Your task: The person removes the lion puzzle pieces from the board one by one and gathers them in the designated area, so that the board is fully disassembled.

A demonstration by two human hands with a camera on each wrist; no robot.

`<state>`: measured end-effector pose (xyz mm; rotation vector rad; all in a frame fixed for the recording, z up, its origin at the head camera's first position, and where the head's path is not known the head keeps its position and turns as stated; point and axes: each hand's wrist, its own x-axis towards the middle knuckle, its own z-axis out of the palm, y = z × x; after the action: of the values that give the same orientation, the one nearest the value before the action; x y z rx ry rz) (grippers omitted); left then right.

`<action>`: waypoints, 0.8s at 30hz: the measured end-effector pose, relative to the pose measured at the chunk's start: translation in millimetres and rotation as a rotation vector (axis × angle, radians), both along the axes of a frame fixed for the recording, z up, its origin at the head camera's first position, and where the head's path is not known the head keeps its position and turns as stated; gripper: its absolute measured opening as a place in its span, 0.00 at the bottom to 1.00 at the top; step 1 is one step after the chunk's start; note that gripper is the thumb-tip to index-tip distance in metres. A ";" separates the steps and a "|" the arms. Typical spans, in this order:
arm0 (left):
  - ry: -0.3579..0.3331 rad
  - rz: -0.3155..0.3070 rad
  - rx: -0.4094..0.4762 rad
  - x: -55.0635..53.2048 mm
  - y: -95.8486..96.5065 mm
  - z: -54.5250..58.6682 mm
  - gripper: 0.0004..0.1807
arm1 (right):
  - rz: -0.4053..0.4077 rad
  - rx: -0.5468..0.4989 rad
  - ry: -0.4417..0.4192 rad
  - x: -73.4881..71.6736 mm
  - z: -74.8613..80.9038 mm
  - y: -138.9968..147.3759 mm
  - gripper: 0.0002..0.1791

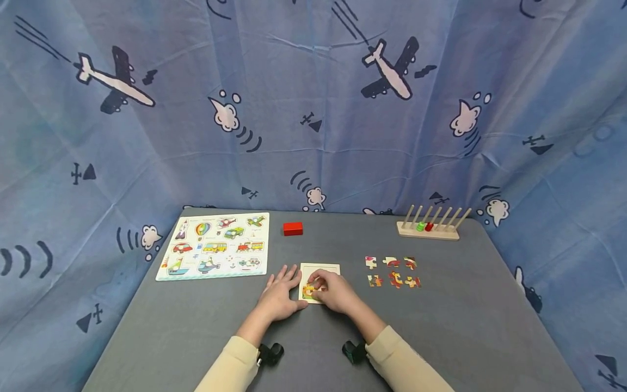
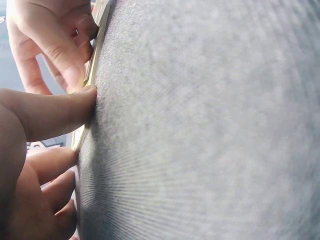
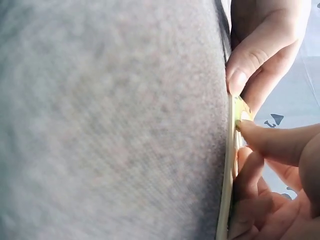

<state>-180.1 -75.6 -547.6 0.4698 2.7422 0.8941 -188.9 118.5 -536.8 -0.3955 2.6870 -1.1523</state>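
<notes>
A small jigsaw board with a pale wooden frame [image 1: 320, 267] lies on the table in front of me, a few colourful pieces in its lower part. With fingers straight and spread, my left hand [image 1: 280, 295] rests along the board's left side; its thumb [image 2: 60, 112] touches the near edge by the corner. My right hand [image 1: 336, 292] is over the board, thumb and curled fingers pinching a yellow-green jigsaw piece [image 3: 240, 111] low against it. The fingers partly hide that piece. Several loose jigsaw pieces [image 1: 395, 279] lie in two rows to the right.
A white picture board [image 1: 225, 247] with vehicles lies at the back left. Beside it is a red block [image 1: 293, 228]. At the back right stands a wooden peg rack [image 1: 428, 233] with green and red beads. Patterned blue cloth [image 1: 313, 125] hangs behind the grey table [image 1: 465, 316].
</notes>
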 end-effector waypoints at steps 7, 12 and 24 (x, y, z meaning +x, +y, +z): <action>0.007 -0.009 -0.004 0.2 0.6 0.3 0.44 | -0.018 -0.085 -0.001 -0.4 0.1 -0.9 0.08; 0.021 -0.016 0.020 1.0 0.3 2.2 0.43 | -0.014 -0.113 -0.006 -1.3 -0.1 -1.0 0.05; 0.015 0.000 0.013 2.0 1.0 1.2 0.44 | -0.087 -0.234 -0.011 0.1 17.8 25.9 0.08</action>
<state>-178.1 -74.6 -546.3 0.4813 2.7513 0.9128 -188.8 144.4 -519.0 -0.3076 2.5906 -1.4962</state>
